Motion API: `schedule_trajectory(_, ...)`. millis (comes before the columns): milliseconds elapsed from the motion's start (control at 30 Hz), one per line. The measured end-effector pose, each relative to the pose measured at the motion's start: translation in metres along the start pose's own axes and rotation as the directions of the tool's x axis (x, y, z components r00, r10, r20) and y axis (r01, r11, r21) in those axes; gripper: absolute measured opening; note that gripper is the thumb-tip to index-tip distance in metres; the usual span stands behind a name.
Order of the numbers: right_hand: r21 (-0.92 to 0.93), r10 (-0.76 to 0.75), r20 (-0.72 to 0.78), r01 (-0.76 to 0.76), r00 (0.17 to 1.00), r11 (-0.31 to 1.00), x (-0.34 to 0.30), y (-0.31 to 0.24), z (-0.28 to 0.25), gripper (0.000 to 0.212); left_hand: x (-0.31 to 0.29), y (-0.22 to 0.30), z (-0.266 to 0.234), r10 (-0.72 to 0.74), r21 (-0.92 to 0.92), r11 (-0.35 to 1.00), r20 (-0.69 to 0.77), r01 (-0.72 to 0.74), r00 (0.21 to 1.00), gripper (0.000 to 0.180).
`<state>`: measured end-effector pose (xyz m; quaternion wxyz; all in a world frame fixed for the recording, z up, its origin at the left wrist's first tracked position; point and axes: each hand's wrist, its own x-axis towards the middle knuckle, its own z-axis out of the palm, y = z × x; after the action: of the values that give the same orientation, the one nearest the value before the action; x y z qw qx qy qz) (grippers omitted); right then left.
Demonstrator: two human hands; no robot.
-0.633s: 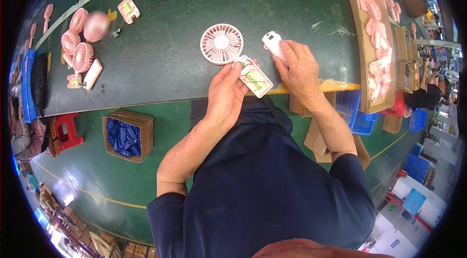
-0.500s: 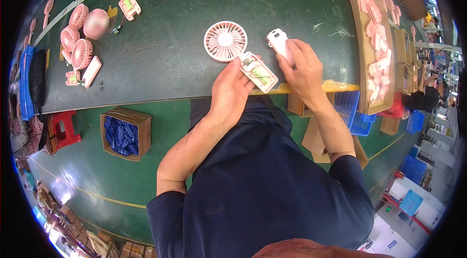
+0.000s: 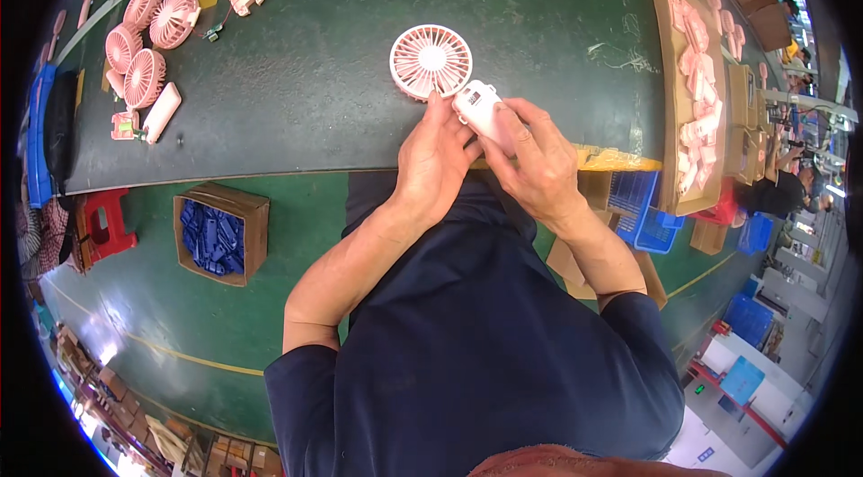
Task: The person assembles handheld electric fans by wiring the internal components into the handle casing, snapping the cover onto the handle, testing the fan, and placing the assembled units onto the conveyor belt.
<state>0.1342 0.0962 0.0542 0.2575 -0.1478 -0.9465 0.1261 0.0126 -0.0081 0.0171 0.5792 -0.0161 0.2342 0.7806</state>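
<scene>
A pink handheld fan [image 3: 431, 62] with a round slatted head is at the bench's near edge, in front of me. My left hand [image 3: 432, 151] has its fingers closed round the fan's handle, just below the head. In my right hand [image 3: 539, 153] is a pale pink handle cover [image 3: 482, 106] with a small dark window near its top. The cover lies over the fan's handle and hides the handle's inside. Whether the two parts are pressed fully together, I cannot tell.
Several pink fan heads [image 3: 144, 77] and handle parts lie at the left of the dark green bench [image 3: 297, 72]. A shallow cardboard tray [image 3: 670, 108] of pink parts stands at the right. On the floor are a box [image 3: 256, 234] of blue pieces and a red stool [image 3: 110, 223].
My right hand has brought the handle cover left and down onto the fan's handle. The wiring and green board seen in the handle earlier are now hidden.
</scene>
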Motion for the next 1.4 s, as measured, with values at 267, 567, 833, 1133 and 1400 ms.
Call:
schedule_trajectory(267, -0.013, 0.007, 0.02, -0.006, 1.0, 1.0, 0.003, -0.003, 0.001, 0.044, -0.001, 0.001, 0.0, -0.002, -0.009, 1.0, 0.009, 0.002, 1.0, 0.059)
schedule_trajectory(567, -0.042, 0.015, 0.051, -0.012, 0.999, 0.999, 0.0, -0.005, 0.002, 0.041, -0.001, 0.001, -0.001, -0.008, -0.015, 1.0, 0.001, 0.008, 1.0, 0.056)
schedule_trajectory(833, -0.041, 0.029, 0.043, -0.027, 0.999, 0.999, -0.004, -0.009, 0.004, 0.043, -0.004, -0.003, -0.003, 0.001, 0.088, 0.996, -0.069, 0.005, 0.998, 0.041)
schedule_trajectory(1133, 0.435, 0.476, 0.194, -0.51, 0.858, 0.742, -0.015, -0.01, -0.002, 0.036, -0.008, 0.003, 0.0, 0.072, 0.234, 0.97, -0.002, -0.07, 0.997, 0.037)
schedule_trajectory(1400, 0.511, 0.515, 0.621, -0.803, 0.591, 0.305, -0.017, -0.01, -0.001, 0.042, -0.006, 0.001, -0.009, 0.014, 0.378, 0.925, 0.062, -0.036, 0.998, 0.042)
